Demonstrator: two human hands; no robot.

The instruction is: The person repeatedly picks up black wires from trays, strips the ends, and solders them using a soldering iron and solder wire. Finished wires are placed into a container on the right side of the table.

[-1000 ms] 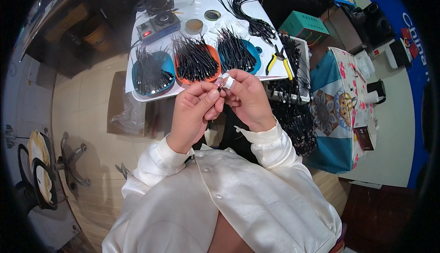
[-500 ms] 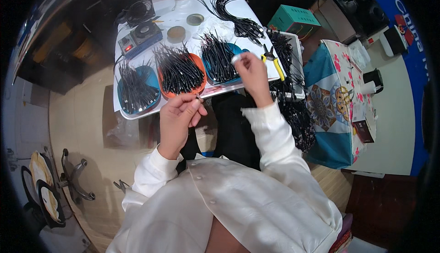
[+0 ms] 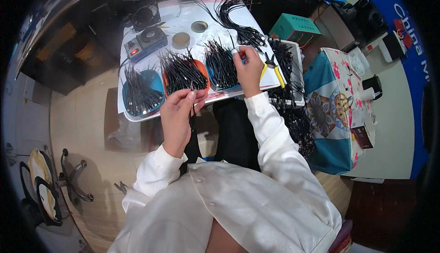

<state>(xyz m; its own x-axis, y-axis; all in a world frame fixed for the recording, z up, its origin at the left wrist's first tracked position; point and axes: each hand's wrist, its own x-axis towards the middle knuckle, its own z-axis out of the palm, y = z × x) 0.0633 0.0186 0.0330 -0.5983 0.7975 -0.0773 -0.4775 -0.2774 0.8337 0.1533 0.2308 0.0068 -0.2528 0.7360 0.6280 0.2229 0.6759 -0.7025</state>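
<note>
My left hand (image 3: 178, 113) is closed in a pinch in front of the orange bowl (image 3: 205, 64). Between its thumb and fingers is a thin black cable (image 3: 193, 122), its length hanging below the hand. Beside the right-hand blue bowl (image 3: 234, 87), my right hand (image 3: 250, 70) has its fingers bent together. Something small and white (image 3: 234, 50) shows at those fingertips; whether it is held or wrapped on a finger I cannot make out. Bundles of short black cables (image 3: 182, 73) fill the orange bowl and the blue bowls on either side. Yellow-handled pliers (image 3: 271, 70) lie right of my right hand.
A blue soldering-type station (image 3: 147, 44) with a red light stands at the table's left. Two small round tins (image 3: 181, 40) sit mid-table. Long black cables (image 3: 240, 28) lie at the back right. A white crate of cables (image 3: 297, 86) and a green box (image 3: 295, 28) stand beyond the right edge.
My right hand has moved slightly up and left, toward the cables in the right-hand blue bowl. My left hand has stayed nearly in place; the cable now shows hanging below it.
</note>
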